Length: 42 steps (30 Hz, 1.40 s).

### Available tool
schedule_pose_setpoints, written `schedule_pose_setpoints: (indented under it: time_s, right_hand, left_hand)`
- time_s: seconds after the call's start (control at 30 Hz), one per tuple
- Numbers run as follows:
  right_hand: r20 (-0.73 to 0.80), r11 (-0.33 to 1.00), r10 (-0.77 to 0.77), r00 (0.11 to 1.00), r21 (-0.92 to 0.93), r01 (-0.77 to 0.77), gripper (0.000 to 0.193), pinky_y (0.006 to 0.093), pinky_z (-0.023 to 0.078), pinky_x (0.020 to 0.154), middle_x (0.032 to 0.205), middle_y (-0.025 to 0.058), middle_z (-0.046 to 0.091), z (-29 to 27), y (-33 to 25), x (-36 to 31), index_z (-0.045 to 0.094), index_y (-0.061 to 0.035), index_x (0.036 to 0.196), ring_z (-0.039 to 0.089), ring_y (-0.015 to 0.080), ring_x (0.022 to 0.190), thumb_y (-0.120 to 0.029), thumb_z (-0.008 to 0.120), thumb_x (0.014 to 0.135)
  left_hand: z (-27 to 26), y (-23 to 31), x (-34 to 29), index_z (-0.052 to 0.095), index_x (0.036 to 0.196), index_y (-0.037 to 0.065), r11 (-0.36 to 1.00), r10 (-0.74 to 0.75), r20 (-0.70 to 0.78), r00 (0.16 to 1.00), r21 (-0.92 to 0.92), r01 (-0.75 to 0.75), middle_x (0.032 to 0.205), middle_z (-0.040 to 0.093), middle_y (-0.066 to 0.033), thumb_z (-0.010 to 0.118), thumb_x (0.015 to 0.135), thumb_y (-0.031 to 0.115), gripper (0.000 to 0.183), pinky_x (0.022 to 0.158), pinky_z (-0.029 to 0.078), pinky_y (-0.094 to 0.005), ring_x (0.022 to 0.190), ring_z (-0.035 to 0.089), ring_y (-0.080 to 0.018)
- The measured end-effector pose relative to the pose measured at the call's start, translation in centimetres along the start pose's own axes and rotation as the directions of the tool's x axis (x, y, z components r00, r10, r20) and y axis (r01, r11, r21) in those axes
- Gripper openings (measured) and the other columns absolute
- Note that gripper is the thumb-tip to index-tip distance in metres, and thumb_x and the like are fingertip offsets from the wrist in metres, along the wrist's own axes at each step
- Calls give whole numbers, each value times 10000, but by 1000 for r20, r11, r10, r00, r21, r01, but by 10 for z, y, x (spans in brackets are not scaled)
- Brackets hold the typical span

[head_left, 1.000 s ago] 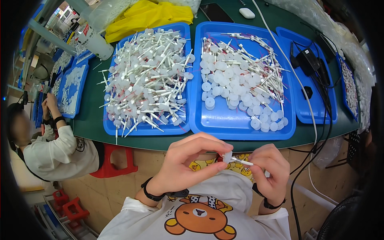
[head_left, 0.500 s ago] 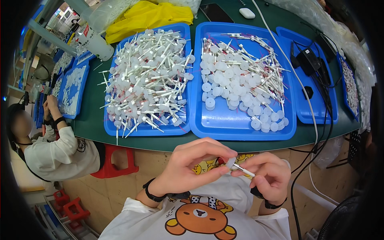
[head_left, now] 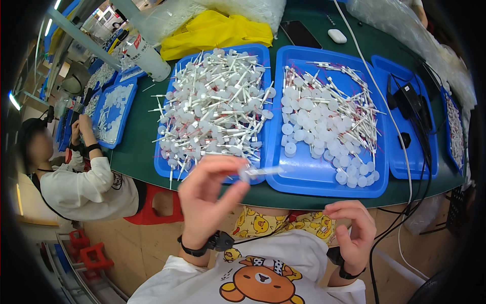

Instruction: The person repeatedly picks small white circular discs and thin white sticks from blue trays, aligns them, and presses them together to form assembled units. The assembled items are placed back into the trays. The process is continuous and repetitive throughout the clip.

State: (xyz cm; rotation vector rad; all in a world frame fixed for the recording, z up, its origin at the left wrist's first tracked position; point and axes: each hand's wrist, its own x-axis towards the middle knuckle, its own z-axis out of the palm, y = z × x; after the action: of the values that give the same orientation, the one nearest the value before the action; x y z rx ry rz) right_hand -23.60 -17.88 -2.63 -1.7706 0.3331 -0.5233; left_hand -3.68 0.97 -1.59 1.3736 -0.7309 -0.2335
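**Assembled swab held over the bench's near edge**

A green-topped bench (head_left: 136, 147) fills the upper part of the view, lined with blue trays under workshop lighting. The middle tray (head_left: 167, 169) is heaped with white capped sticks (head_left: 212, 114), their shafts lying criss-cross. The tray to its right (head_left: 314, 180) carries loose white round caps (head_left: 314, 119) in the centre and thinner sticks with red marks (head_left: 354, 109) along its far and right sides. A smaller blue tray (head_left: 405, 167) at the right end bears a black power adapter (head_left: 407, 99) with cables, one white cable (head_left: 385, 101) running across the bench to its near edge. At the far edge lie a yellow cloth (head_left: 212, 33), a white bottle on its side (head_left: 147, 58), a dark phone (head_left: 299, 34) and a small white case (head_left: 337, 36).

The person's left hand (head_left: 205, 200) is raised above the near edge of the bench, thumb and forefinger pinched on a single capped stick (head_left: 258, 172), which points rightward, blurred, over the gap between the two big trays. The right hand (head_left: 354, 235) hangs lower, off the bench near the lap, its fingers curled loosely inward and holding nothing that can be seen.

At the left end, a co-worker in a white top (head_left: 81, 185) reaches both hands to another blue tray (head_left: 114, 114) of white parts.
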Motion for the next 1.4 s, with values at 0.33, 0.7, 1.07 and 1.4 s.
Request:
schedule_pose_setpoints:
  time_s: [0.33, 0.7, 1.07, 1.4]
  right_hand:
    - [65, 992, 49, 997, -121, -41, 131, 335, 500, 801, 980, 136, 696, 6, -2, 2, 665, 8, 934, 657, 267, 886, 42, 663, 807]
    - [-226, 915, 28, 974, -386, -117, 69, 329, 472, 748, 903, 131, 663, -11, 2, 9, 635, 16, 899, 618, 273, 813, 38, 643, 834]
    - [-134, 543, -216, 967, -840, 5, 219, 413, 398, 921, 1146, 119, 620, -42, 30, 51, 641, -19, 1065, 547, 310, 1076, -37, 645, 847]
    - [-110, 518, -192, 975, -856, 5, 189, 411, 343, 917, 1024, 73, 633, -33, 38, 69, 651, -57, 997, 535, 265, 971, -30, 682, 813]
  left_hand:
    - [-33, -6, 61, 544, 1372, 87, 572, 270, -161, 949, 820, -24, 1497, 398, -206, 650, 912, 141, 476, 1109, 316, -482, 1361, 403, -367]
    - [64, -17, 13, 657, 1147, 70, 674, 15, 379, 925, 680, -289, 1238, 583, -128, 713, 799, 53, 353, 990, 387, -448, 1126, 566, -311]
    - [99, -45, 21, 568, 1270, 53, 720, -55, 287, 956, 675, -161, 1102, 561, -159, 677, 844, 62, 440, 878, 478, -409, 981, 585, -342]
    - [106, -51, 25, 550, 1044, 53, 694, -38, 240, 970, 705, -147, 938, 552, -121, 641, 870, 66, 197, 766, 436, -412, 905, 574, -310]
